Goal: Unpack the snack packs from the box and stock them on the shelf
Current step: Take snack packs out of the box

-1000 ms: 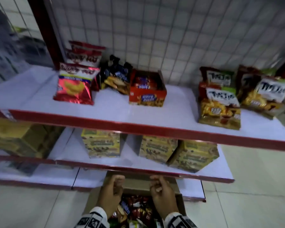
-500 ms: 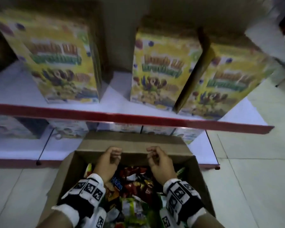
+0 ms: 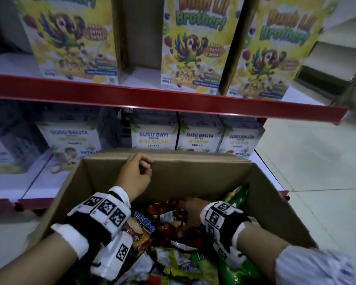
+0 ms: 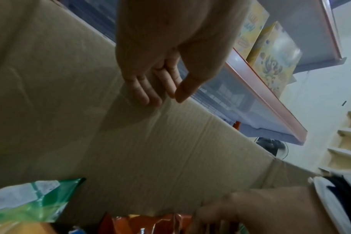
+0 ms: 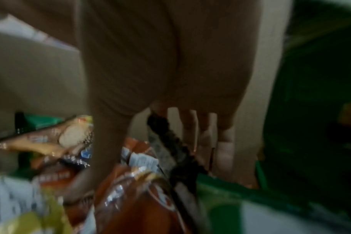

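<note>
An open cardboard box stands on the floor before the shelves, full of mixed snack packs. My left hand rests against the inside of the box's far wall near its rim, fingers loosely curled and holding nothing; in the left wrist view the left hand lies on the bare cardboard. My right hand is down among the packs. In the blurred right wrist view the right hand has thumb and fingers either side of a red-brown snack pack. In the head view that red-brown snack pack lies mid-box.
A red-edged shelf above the box carries yellow cereal boxes. White milk-powder boxes fill the bottom shelf just behind the box. A green pack leans in the box's right corner. Tiled floor lies to the right.
The head view dropped from the upper shelves to the box. My right hand went from the far wall down into the packs; the left hand stayed at the wall.
</note>
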The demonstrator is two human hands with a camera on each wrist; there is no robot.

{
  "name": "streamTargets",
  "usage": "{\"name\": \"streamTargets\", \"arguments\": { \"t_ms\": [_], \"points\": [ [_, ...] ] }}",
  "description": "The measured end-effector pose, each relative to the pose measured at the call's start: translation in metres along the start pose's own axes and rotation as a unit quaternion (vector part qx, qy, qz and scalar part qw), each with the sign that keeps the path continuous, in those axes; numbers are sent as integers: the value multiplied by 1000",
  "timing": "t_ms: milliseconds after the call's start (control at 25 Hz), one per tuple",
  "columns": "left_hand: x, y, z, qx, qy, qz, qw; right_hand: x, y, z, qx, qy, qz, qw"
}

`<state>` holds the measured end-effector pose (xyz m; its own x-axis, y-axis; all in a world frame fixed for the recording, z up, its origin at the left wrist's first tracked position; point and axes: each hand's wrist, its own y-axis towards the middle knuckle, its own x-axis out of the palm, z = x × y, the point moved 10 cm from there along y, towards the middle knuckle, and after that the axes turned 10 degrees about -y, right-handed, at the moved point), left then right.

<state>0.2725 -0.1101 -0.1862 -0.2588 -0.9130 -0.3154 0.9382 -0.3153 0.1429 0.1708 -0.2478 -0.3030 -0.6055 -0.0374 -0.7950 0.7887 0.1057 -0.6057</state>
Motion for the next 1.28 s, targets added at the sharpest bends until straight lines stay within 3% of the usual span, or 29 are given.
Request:
{"name": "streamTargets", "arguments": {
  "t_ms": [200,360,480,600,680,760,840,920,1000,1080,1160,1200,1280],
  "points": [
    [-6,-9,3,1,6,-26,1000,-11,-6,-27,2,62,65,996],
    [-4,-10,6,-3,-5,-29,1000,-12,-19,-8,32,-16,17,999],
    [-1,-13,7,-59,-16,-60,996,-25,-37,10,48,-47,4,998],
    [3,-23,0,-174,84,-146,970,-62,-59,16,45,46,74,995],
    [4,-43,0,-272,73,-215,935,-95,-81,19,33,180,140,973],
    [13,-57,13,-316,-52,-264,910,-129,-105,15,16,288,218,932],
    [23,-66,35,-307,-165,-290,891,-155,-124,-1,5,276,280,920],
    [31,-71,53,-282,-212,-310,883,-166,-133,-28,-23,218,303,928],
    [28,-69,59,-277,-226,-276,892,-168,-139,-47,-65,232,300,923],
    [12,-62,56,-285,-213,-215,910,-174,-144,-45,-91,349,305,882],
    [-4,-59,58,-288,-220,-201,910,-182,-152,-22,-58,442,358,821],
    [-11,-58,64,-276,-233,-207,909,-183,-155,-8,-12,442,384,810],
    [-23,-56,77,-249,-292,-219,897,-173,-150,-3,26,451,358,817]
  ]
}}
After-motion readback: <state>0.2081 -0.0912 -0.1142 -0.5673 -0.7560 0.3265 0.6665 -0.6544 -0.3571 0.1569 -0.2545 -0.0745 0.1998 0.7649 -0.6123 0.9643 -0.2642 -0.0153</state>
